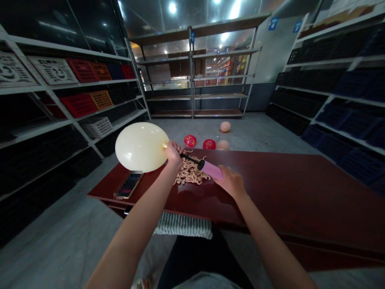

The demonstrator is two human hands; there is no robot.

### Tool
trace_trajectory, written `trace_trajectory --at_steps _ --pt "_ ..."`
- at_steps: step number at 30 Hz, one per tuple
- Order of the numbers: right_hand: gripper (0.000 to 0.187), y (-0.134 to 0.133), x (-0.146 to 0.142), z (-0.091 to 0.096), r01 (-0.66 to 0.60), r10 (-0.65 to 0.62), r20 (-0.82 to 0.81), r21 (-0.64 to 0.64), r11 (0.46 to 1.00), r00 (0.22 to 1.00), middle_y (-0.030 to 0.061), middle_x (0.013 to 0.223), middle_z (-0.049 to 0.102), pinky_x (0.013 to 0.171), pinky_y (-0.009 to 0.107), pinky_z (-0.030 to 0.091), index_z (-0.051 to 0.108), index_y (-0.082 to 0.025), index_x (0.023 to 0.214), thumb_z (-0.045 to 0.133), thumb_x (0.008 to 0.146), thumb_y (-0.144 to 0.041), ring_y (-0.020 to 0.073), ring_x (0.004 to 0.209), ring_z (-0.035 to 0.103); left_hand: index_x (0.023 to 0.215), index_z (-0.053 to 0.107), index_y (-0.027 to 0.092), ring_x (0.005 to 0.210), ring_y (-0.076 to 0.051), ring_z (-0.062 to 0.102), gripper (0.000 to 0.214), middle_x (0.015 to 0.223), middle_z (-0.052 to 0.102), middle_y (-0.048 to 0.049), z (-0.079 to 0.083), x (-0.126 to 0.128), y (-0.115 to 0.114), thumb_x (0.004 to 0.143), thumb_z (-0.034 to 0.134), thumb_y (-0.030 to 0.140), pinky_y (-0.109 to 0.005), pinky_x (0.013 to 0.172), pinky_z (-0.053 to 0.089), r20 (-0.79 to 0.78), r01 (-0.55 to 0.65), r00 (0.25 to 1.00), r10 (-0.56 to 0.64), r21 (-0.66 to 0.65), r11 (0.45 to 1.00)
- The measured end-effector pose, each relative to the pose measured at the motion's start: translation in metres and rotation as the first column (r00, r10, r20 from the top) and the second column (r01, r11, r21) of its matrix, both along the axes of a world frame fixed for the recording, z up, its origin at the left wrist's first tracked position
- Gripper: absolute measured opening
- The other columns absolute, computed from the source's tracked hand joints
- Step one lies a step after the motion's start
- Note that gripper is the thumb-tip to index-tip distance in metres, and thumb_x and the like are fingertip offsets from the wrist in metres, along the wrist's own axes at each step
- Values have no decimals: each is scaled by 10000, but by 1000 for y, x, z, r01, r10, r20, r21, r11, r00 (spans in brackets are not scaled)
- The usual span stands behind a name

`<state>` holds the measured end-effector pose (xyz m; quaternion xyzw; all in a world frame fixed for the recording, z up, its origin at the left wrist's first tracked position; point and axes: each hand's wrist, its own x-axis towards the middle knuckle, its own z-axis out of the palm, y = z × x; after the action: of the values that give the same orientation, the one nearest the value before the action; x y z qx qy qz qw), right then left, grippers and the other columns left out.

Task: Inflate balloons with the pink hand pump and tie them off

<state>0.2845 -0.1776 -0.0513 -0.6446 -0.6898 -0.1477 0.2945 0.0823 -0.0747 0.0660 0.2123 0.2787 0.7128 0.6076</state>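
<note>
Both hands: closed (over the table (pixel 285 180))
Left hand (pixel 173 154): pinches balloon (pixel 141 147) neck
Right hand (pixel 231 182): grips pink pump (pixel 212 169)

We stretch both bare arms out ahead of us. Our left forearm (pixel 132 237) rises from the lower left and our right forearm (pixel 266 241) from the lower right, the two drawing together toward the hands. Our left hand (pixel 173 155) is the farther and higher one, curled into a tight fist with the knuckles up. Our right hand (pixel 230 183) sits lower and nearer, fingers wrapped closed, its back facing up. The hands are near each other but apart, and both wrists run fairly straight.
</note>
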Motion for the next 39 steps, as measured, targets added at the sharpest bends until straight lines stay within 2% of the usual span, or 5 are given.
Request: trace_trajectory --at_steps 8,14,19,28,39 --pt "321 2 1 0 29 -28 -49 15 999 998 86 888 731 658 272 381 650 -181 1036 626 841 -435 206 787 666 561 239 213 316 -82 218 419 415 228 68 55 -29 13 943 410 241 -240 365 216 -67 -27 997 34 100 995" --pt "345 5 4 -3 49 -41 -141 54 997 989 73 847 741 639 268 385 667 -176 1019 639 822 -458 195 742 677 563 260 216 317 -77 214 444 422 237 65 78 -6 18 964 437 286 -239 353 217 -119 38 993 -14 203 978" --pt "334 9 13 -9 123 -107 -214 62 991 971 60 765 732 578 272 364 669 -192 947 641 788 -485 202 655 663 562 272 210 313 -65 219 477 420 255 68 63 41 24 975 471 339 -226 352 215 -130 85 990 -61 193 978" --pt "351 10 15 -7 179 -179 -242 -22 984 954 69 794 734 574 289 347 636 -203 978 617 810 -510 237 676 677 534 284 212 270 -73 238 481 378 258 70 5 116 8 979 441 307 -227 322 195 -168 161 975 -145 86 983" --pt "295 6 4 -2 80 -81 -81 -8 997 993 42 843 730 580 275 335 622 -233 997 606 838 -481 204 723 671 584 241 215 288 -68 225 412 402 239 84 -10 70 8 925 467 267 -220 352 201 -60 108 992 -111 -52 993"
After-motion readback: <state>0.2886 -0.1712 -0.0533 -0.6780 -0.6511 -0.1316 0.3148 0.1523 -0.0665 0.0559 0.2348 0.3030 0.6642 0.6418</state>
